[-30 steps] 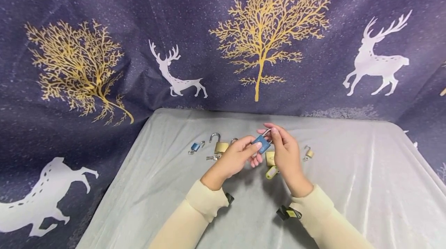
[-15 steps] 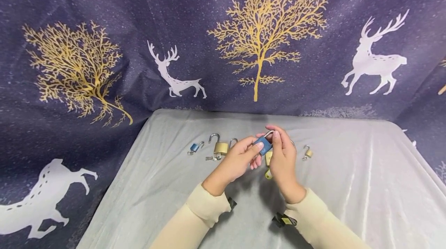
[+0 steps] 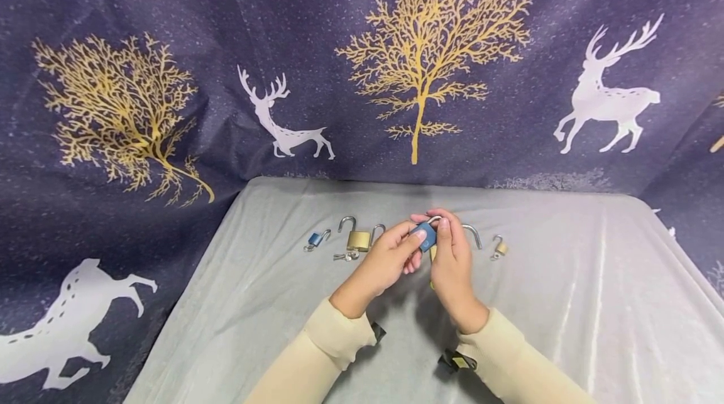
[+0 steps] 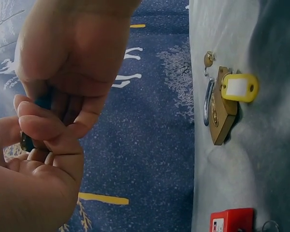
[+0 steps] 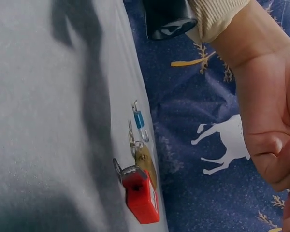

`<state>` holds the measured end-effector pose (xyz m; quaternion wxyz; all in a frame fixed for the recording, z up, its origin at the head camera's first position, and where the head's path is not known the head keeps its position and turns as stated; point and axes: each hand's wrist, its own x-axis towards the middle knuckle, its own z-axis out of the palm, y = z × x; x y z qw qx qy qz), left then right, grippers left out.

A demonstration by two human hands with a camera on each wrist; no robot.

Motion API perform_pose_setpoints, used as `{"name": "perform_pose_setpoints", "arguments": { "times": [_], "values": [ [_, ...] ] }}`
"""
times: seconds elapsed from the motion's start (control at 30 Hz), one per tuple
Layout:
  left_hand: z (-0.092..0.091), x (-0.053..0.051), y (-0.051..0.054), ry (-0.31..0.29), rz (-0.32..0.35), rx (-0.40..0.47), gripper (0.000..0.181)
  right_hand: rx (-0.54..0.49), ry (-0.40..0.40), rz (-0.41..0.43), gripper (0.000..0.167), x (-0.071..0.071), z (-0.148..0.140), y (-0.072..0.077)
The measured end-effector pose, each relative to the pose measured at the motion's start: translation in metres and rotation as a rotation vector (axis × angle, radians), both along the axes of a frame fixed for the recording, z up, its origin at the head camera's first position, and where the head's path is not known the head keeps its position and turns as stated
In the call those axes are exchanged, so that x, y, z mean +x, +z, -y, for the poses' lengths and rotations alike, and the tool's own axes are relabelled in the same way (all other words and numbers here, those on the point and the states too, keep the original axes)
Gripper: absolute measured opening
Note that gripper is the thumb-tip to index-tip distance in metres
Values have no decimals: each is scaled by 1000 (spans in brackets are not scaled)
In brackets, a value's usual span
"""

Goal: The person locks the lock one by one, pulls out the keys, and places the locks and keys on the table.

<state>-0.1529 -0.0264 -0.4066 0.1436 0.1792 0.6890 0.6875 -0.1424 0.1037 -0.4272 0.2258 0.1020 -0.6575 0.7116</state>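
A blue padlock (image 3: pixel 424 237) is held up over the table between both hands. My left hand (image 3: pixel 387 262) grips its body, thumb across the front face. With thumb and fingers, my right hand (image 3: pixel 454 266) pinches the metal shackle (image 3: pixel 434 219); whether the shackle is locked in, I cannot tell. In the left wrist view only a sliver of the blue padlock (image 4: pixel 43 98) shows between the curled fingers of my left hand (image 4: pixel 38 179) and right hand (image 4: pixel 77 53). From the right wrist, my left hand (image 5: pixel 275 101) hides the padlock.
On the grey cloth lie a small blue padlock (image 3: pixel 315 239), a brass padlock (image 3: pixel 358 240) with keys (image 3: pixel 347 256), a red padlock (image 5: pixel 142 200), a big brass padlock (image 4: pixel 222 113) with a yellow key tag (image 4: pixel 239 88), and a small brass padlock (image 3: pixel 502 248). A patterned curtain (image 3: pixel 362 77) hangs behind.
My right hand has shifted left, closer to the left hand, covering more of the big brass padlock and its tag while uncovering its shackle. The blue padlock has dipped slightly.
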Motion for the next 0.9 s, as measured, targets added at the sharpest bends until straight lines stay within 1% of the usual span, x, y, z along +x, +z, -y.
{"name": "perform_pose_setpoints", "arguments": {
  "times": [0.1, 0.17, 0.23, 0.33, 0.4, 0.47, 0.5, 0.57, 0.67, 0.77, 0.9],
  "values": [
    [2, -3, -1, 3, 0, 24, 28, 56, -4, 45, 32, -1, -3, 2],
    [3, -4, -2, 0, 8, 43, 29, 130, -24, 75, 29, -3, -6, 4],
    [3, -6, -3, -1, 20, 63, 30, 192, -19, 96, 28, -4, -10, 6],
    [4, -7, -3, 9, 41, 70, 29, 195, 75, 102, 33, -6, -15, 9],
    [5, -8, -4, 15, 57, 76, 28, 163, 155, 106, 42, -8, -17, 10],
    [5, -9, -3, 20, 63, 83, 27, 141, 199, 114, 52, -8, -19, 11],
    [5, -9, -3, 23, 65, 90, 26, 135, 204, 114, 56, -9, -19, 11],
    [4, -9, -3, 27, 65, 108, 24, 152, 185, 112, 60, -10, -20, 10],
    [5, -9, -2, 27, 57, 124, 21, 182, 153, 99, 60, -11, -20, 9],
    [5, -8, -3, 0, 48, 130, 21, 203, 137, 89, 56, -12, -21, 8],
    [6, -7, -4, -37, 33, 137, 31, 203, 142, 95, 54, -14, -23, 8]
  ]
}}
